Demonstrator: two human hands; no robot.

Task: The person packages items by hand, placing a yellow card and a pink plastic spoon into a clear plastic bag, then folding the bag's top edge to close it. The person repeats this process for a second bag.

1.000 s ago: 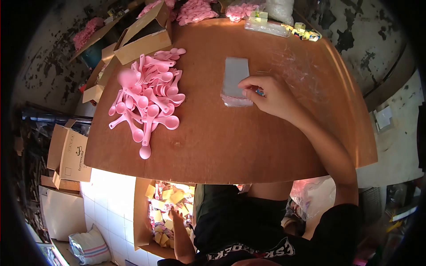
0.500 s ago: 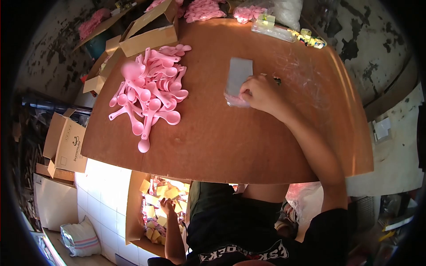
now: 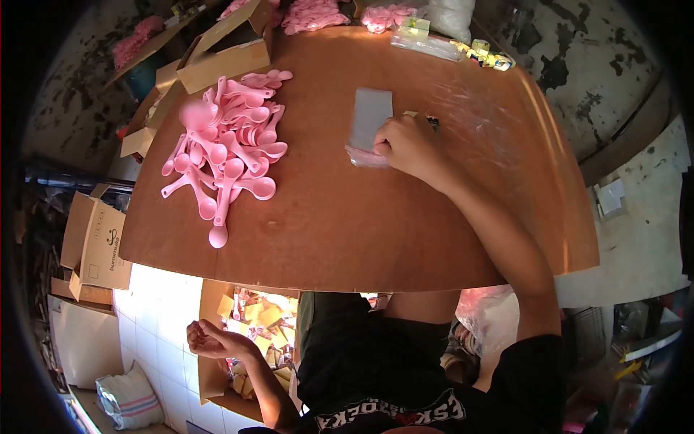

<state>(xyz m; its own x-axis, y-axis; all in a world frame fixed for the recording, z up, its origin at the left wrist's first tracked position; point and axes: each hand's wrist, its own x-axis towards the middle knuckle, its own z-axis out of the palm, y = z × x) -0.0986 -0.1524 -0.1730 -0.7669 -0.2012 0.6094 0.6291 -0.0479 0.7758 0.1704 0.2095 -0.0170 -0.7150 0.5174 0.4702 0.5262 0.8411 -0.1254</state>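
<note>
On the brown table, my right hand [image 3: 406, 147] rests at the lower right edge of a stack of clear plastic bags [image 3: 372, 112], its fingers pinched at the stack's pinkish end. What the fingertips hold is too small to make out. My left hand [image 3: 215, 340] is off the table, curled in the air beside the open carton of packed items [image 3: 264, 315]. Whether anything lies within its fingers is hidden. A heap of pink measuring spoons [image 3: 231, 145] lies on the left part of the table.
An open cardboard box [image 3: 225, 66] stands at the table's back left. Pink bundles [image 3: 314, 16], clear packets [image 3: 426, 45] and yellow rolls [image 3: 484, 55] line the back edge. Thin plastic film [image 3: 477, 119] lies to the right. A printed carton [image 3: 103, 242] stands left of the table.
My left hand has moved left from above the carton to beside its left edge, and its fingers have curled. My right hand stays at the bags. The whole view has shifted slightly.
</note>
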